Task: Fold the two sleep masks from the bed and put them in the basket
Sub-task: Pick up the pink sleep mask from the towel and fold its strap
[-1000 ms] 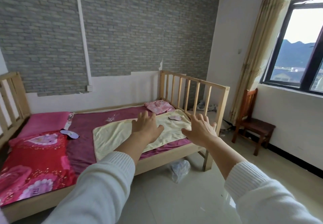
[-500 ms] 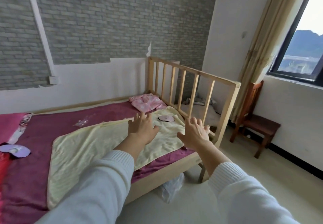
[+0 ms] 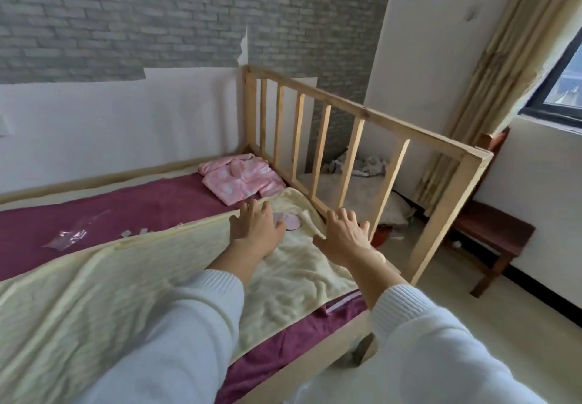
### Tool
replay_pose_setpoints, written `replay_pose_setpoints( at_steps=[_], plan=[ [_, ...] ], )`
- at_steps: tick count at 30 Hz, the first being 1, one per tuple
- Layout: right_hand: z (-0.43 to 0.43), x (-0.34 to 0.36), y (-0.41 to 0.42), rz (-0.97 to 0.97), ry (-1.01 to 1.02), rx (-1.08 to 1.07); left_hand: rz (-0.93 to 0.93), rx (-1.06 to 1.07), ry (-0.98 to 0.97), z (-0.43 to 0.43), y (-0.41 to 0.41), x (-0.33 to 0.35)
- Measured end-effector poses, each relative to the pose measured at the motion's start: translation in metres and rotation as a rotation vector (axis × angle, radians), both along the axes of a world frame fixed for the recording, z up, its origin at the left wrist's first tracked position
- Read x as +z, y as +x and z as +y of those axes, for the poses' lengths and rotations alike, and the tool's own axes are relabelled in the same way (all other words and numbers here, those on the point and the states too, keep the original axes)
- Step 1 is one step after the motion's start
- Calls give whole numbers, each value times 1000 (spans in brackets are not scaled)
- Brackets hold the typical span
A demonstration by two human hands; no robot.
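Left hand (image 3: 256,230) stretched out over the bed, fingers spread, palm down, nothing in it. Right hand (image 3: 345,238) beside it, also splayed wide and empty, nearer the wooden footboard rail (image 3: 362,113). Both in white knit sleeves.

Pink sleep mask (image 3: 290,221) lies flat on the cream towel blanket (image 3: 157,277), just past the left hand's fingertips and partly hidden behind them; cannot tell if they touch it. It sits between the two hands, closer to the left. Only its right lobe shows clearly, a rounded oval; long axis seems to run roughly left-right across the view, but the hidden part makes that unsure.

Blanket covers a maroon sheet (image 3: 110,208). Folded pink patterned garment (image 3: 242,178) sits farther back by the rail corner. Clear plastic wrappers (image 3: 67,236) lie on the sheet at left. Wooden chair (image 3: 491,230) stands beyond the footboard, by the curtain (image 3: 491,57).
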State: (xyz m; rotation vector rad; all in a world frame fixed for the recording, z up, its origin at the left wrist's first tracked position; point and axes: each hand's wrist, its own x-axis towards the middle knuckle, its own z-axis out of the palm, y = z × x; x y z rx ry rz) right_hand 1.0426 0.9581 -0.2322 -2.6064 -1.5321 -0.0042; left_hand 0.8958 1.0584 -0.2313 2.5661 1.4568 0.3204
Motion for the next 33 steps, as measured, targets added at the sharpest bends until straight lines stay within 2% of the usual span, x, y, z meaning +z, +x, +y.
replay_pose_setpoints(
  at_steps=[6,11,18,25,33],
  plan=[
    [128,-31,114,71,-80,57,-15,96,-95,111,103,-38],
    [210,-82,168,104,-186,95,-5,125,-181,188,150,-93],
    [307,-189,217,197,-298,105,33,124,-384,276,180,-216],
    [370,-321,247,271,-374,109,114,73,-472,340,209,-355],
    [431,-418,273,265,-304,210,59,-12,-316,384,244,-449]
  ],
)
